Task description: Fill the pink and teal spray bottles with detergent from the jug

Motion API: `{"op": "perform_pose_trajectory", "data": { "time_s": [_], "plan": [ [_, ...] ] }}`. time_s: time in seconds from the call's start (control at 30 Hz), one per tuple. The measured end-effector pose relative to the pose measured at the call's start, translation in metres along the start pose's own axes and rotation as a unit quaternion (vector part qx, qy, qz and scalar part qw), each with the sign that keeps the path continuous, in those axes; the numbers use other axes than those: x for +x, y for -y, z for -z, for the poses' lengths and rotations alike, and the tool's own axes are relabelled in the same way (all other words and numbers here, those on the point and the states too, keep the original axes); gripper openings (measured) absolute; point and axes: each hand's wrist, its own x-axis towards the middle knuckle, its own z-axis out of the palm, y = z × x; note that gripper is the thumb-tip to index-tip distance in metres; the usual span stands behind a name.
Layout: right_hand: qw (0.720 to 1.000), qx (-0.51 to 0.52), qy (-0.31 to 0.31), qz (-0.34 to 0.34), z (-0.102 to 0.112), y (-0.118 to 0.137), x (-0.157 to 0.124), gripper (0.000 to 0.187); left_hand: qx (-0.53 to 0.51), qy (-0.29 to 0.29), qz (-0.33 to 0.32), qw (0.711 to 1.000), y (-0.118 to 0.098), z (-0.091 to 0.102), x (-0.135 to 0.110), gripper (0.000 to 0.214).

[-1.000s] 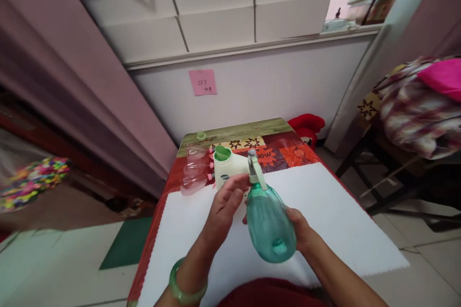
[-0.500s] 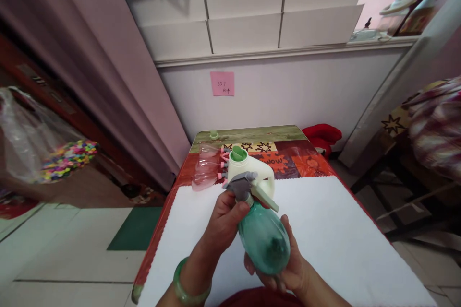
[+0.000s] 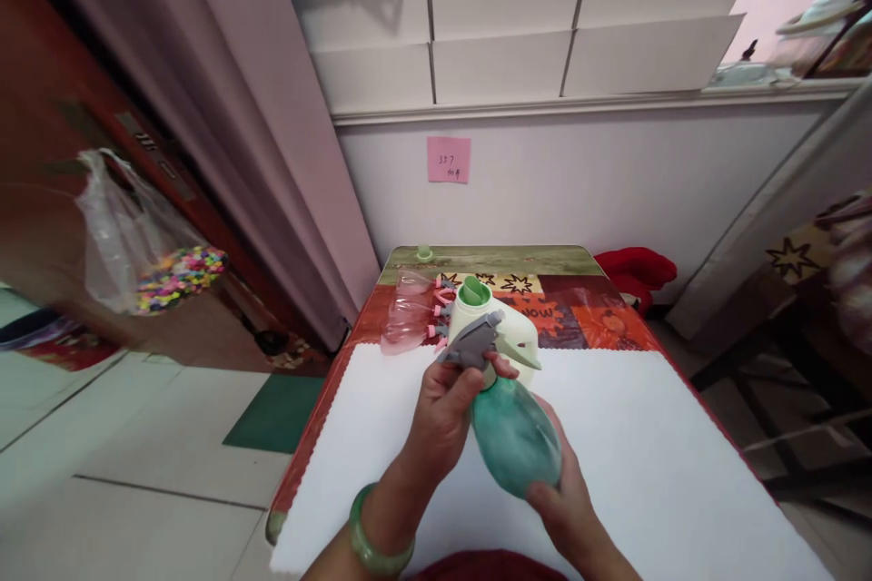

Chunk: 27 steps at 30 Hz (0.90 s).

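Observation:
A green, see-through spray bottle (image 3: 516, 436) with a grey trigger head is held tilted above the table, its head pointing up and left. My left hand (image 3: 446, 408), with a green bangle on the wrist, is closed around the bottle's neck just below the trigger head. My right hand (image 3: 565, 490) grips the rounded lower body, its thumb in front and the other fingers mostly hidden behind. Just beyond the bottle stands a cream jug (image 3: 521, 327) with a handle and an open green-rimmed mouth, partly covered by the trigger head.
Several pink clear spray bottles (image 3: 407, 313) lie left of the jug. A small green cap (image 3: 423, 251) sits at the table's far left corner. White cloth (image 3: 647, 454) covers the near tabletop. A wall with a pink note (image 3: 448, 160) rises behind; a bag of colourful pieces (image 3: 181, 277) hangs left.
My right hand has shifted from under the bottle to its right side, thumb now in front. My left fingers now wrap around the neck. The view has turned slightly left.

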Motion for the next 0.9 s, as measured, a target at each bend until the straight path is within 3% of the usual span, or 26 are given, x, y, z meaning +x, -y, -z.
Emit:
{"op": "perform_pose_trajectory", "data": {
  "time_s": [0.1,0.17,0.23,0.33,0.4,0.43,0.5,0.6,0.67,0.77,0.9],
  "plan": [
    [0.983,-0.097,-0.113,0.104,-0.009,0.001,0.001,0.136,0.004,-0.02,-0.007,1.0,0.0,-0.004,0.001,0.023],
    [0.991,-0.02,-0.113,0.064,-0.013,0.003,0.003,0.134,-0.002,-0.017,-0.013,1.0,-0.001,-0.006,0.003,0.024],
    [0.988,0.117,-0.044,-0.085,-0.015,0.008,0.006,0.111,-0.005,0.002,-0.017,1.0,-0.004,-0.007,0.006,0.025],
    [0.903,0.249,0.091,-0.339,-0.012,0.017,0.012,0.103,0.005,0.024,-0.002,1.0,-0.006,-0.006,0.008,0.026],
    [0.862,0.283,0.14,-0.396,-0.009,0.021,0.015,0.102,0.005,0.02,0.006,1.0,-0.006,-0.005,0.01,0.026],
    [0.863,0.29,0.138,-0.39,-0.007,0.022,0.015,0.098,0.003,0.013,0.004,1.0,-0.006,-0.004,0.01,0.025],
    [0.891,0.279,0.107,-0.341,-0.006,0.022,0.013,0.09,-0.001,-0.005,-0.004,1.0,-0.005,-0.003,0.012,0.023],
    [0.96,0.203,0.04,-0.191,-0.007,0.019,0.005,0.076,-0.005,-0.017,-0.01,1.0,-0.006,-0.005,0.014,0.023],
    [0.99,0.122,-0.001,-0.074,-0.009,0.016,0.001,0.077,-0.005,-0.02,-0.01,1.0,-0.009,-0.007,0.015,0.026],
    [0.997,-0.001,-0.054,0.058,-0.009,0.012,-0.002,0.097,-0.001,-0.039,-0.012,0.999,-0.013,-0.012,0.018,0.028],
    [0.994,-0.05,-0.056,0.085,-0.006,0.01,-0.001,0.098,-0.001,-0.054,-0.05,0.997,-0.019,-0.014,0.026,0.028]
  ]
}}
